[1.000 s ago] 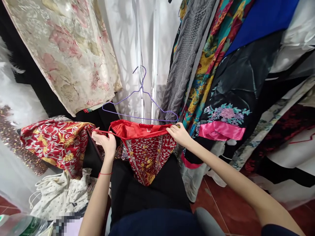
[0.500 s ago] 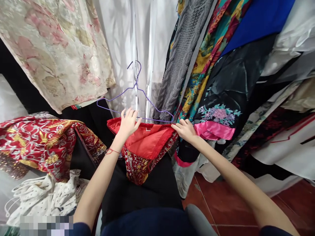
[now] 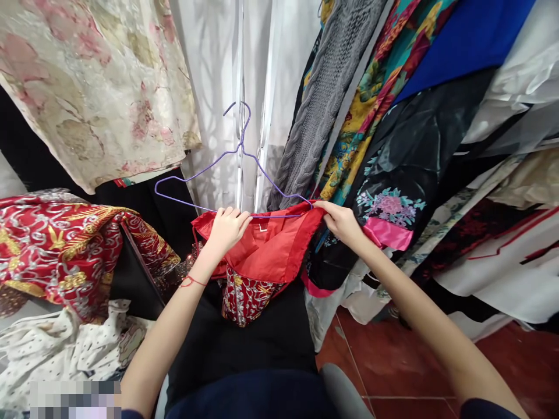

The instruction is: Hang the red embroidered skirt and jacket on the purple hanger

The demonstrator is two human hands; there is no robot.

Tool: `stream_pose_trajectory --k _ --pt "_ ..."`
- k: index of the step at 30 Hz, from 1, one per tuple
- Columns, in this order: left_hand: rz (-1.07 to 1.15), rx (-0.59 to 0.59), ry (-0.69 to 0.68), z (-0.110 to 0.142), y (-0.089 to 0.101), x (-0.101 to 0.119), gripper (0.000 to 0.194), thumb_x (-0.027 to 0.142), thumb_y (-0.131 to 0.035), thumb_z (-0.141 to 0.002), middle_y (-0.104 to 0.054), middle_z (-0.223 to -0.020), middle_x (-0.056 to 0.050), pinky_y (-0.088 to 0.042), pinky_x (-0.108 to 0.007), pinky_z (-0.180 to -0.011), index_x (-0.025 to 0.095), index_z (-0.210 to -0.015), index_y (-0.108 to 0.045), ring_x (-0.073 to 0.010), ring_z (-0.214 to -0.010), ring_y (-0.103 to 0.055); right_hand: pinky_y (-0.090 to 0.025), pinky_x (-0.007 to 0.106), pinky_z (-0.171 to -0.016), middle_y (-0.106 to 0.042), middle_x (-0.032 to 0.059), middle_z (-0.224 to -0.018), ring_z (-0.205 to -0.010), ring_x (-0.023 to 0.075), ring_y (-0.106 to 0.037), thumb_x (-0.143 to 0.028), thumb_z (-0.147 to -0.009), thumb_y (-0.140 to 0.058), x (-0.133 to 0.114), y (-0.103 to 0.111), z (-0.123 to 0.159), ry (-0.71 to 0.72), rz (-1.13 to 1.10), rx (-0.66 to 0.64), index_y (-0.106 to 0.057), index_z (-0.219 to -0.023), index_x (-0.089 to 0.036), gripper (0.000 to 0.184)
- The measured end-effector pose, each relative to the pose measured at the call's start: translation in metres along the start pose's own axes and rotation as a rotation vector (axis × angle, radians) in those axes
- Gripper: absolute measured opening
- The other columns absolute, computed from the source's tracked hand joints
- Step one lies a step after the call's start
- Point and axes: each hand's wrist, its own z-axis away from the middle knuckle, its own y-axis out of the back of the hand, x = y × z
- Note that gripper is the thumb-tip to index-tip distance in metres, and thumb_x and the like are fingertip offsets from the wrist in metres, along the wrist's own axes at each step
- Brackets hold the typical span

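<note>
One left hand, fingers curled over one red garment's edge and one purple hanger; one right hand, pinching the garment's corner.

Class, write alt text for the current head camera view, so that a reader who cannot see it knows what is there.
Two bare hands, left and right, hold a red-lined patterned garment and a purple wire hanger. Another red-and-gold garment lies to the left; assorted clothes hang around.
</note>
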Motion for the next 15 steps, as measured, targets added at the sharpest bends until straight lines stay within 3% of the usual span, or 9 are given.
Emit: stream_pose_trajectory --k 5,10,13,15 --pt "-0.026 0.034 -0.007 0.003 -0.006 0.009 0.036 0.032 -0.035 -0.103 -0.070 -0.090 -0.012 -0.033 -0.039 -0.081 0.018 -0.103 -0.069 -0.0267 -0.089 -0.057 -0.056 0.033 -0.091 -0.075 0.0080 -0.114 -0.103 0.0211 -0.072 -0.013 -0.087 -0.038 -0.009 0.000 -0.031 -0.045 -0.058 0.066 -0.066 -0.115 -0.018 0.040" --pt "-0.070 0.044 -0.014 0.000 -0.019 0.013 0.031 0.026 -0.038 -0.102 -0.070 -0.090 -0.011 -0.036 -0.041 -0.082 0.017 -0.102 -0.068 -0.0271 -0.089 -0.059 -0.053 0.034 -0.088 -0.074 0.0055 -0.105 -0.094 0.0214 -0.071 -0.013 -0.083 -0.039 -0.026 -0.002 -0.085 -0.127 -0.178 0.233 -0.065 -0.111 -0.022 0.039" --pt "-0.063 0.043 -0.028 -0.002 -0.024 0.015 0.027 0.017 -0.039 -0.098 -0.070 -0.094 -0.014 -0.038 -0.041 -0.081 0.015 -0.100 -0.066 -0.0283 -0.091 -0.059 -0.050 0.037 -0.090 -0.071 0.0071 -0.105 -0.094 0.0213 -0.067 -0.017 -0.087 -0.036 -0.044 -0.020 -0.114 -0.151 -0.302 0.297 -0.060 -0.110 -0.021 0.033" --pt "-0.043 0.065 -0.019 -0.002 -0.025 0.014 0.027 0.011 -0.038 -0.095 -0.069 -0.095 -0.015 -0.039 -0.041 -0.081 0.014 -0.100 -0.065 -0.0287 -0.091 -0.060 -0.046 0.041 -0.094 -0.070 0.0083 -0.103 -0.092 0.0222 -0.065 -0.020 -0.089 -0.034 -0.055 -0.038 -0.125 -0.152 -0.332 0.207 -0.057 -0.110 -0.020 0.030"
